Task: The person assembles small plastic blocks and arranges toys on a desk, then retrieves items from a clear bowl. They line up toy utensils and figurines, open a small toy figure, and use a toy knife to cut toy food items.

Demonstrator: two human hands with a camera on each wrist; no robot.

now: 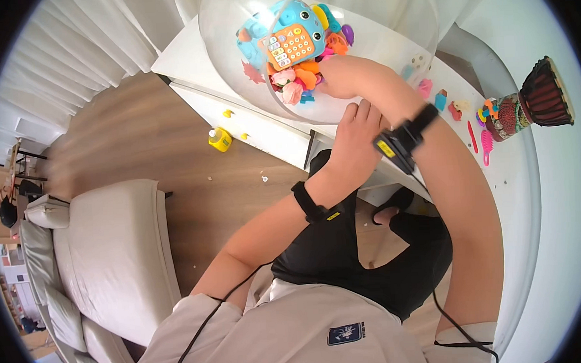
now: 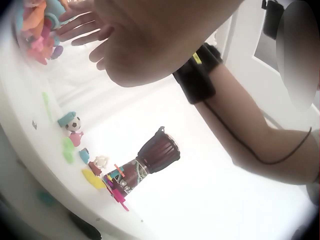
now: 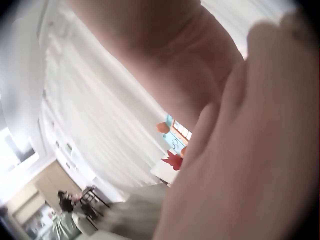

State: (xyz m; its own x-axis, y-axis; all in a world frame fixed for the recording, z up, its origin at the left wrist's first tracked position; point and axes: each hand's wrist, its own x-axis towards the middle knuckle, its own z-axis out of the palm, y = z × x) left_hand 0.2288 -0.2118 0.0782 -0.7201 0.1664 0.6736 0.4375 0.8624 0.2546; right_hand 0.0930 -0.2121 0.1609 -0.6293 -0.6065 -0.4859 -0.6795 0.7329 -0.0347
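In the head view my right hand [image 1: 339, 76] reaches over the near edge of a large clear tub [image 1: 222, 67], down at a pile of toys. Pink roses [image 1: 291, 93] and orange pieces hide part of its fingers there. The left wrist view shows fingers [image 2: 80, 27] stretched out beside the pile. My left hand [image 1: 357, 138] lies at the tub's near rim, fingers pointing up over it, next to my right forearm. A blue toy [image 1: 303, 20] with eyes and an orange keypad stands in the tub, a purple piece [image 1: 348, 35] beside it.
On the white table right of the tub lie small toys, a pink comb [image 1: 487, 147] and a red stick [image 1: 473, 137]. A hand drum [image 1: 530, 106] stands behind them. On the floor are a yellow bottle [image 1: 220, 140] and a pale sofa [image 1: 117, 250]. Cables run from both wrists.
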